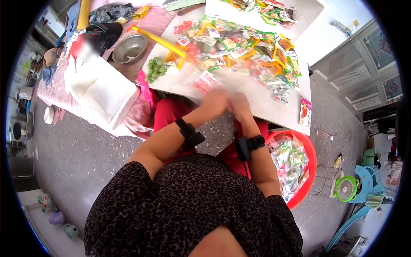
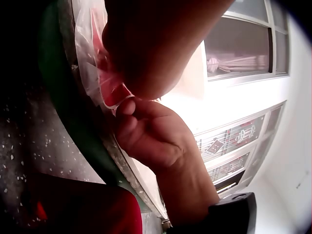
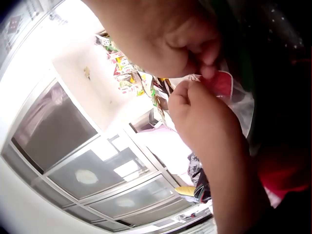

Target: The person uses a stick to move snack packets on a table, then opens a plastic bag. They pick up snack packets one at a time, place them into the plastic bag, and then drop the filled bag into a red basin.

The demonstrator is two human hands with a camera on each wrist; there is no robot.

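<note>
At the table's near edge my left hand [image 1: 215,103] and right hand [image 1: 240,106] meet, fingers curled and fingertips close together. Between them they pinch the edge of a clear plastic bag with a red print [image 2: 114,90]. The bag's loose part [image 3: 241,109] hangs beside my fingers, over the table edge in the left wrist view. My left hand [image 3: 207,105] partly covers it in the right wrist view, and my right hand [image 2: 153,131] grips close by. A pink-and-white packet [image 1: 207,81] lies on the tabletop just beyond my left hand.
Many filled clear packets [image 1: 239,47] spread over the white table [image 1: 171,88]. Green grapes [image 1: 155,70] lie at its left, near a long yellow stick [image 1: 160,41]. A red tub [image 1: 312,167] of packets stands right of my legs; a metal bowl [image 1: 129,49] sits left.
</note>
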